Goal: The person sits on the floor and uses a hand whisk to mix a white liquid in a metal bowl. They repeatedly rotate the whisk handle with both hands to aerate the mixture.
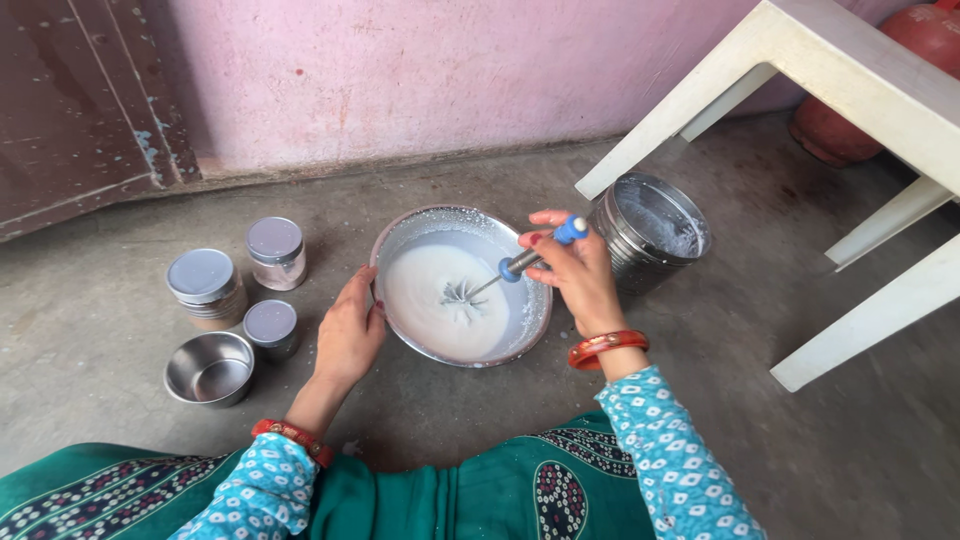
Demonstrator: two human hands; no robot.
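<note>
The mixing bowl (396,243) is shiny metal, its rim flecked with dried white spatter, and the batter (440,300) in it looks smooth and glossy. The whisk (510,266) has a thin metal shaft and a glossy blue plastic grip. To the right, the steel canister (650,235) is dulled by a white film inside. The small empty bowl (209,368) at near left is polished steel — mirror-bright. The floor (800,450) is rough, matt concrete; the stool (850,80) is smooth cream plastic.
</note>
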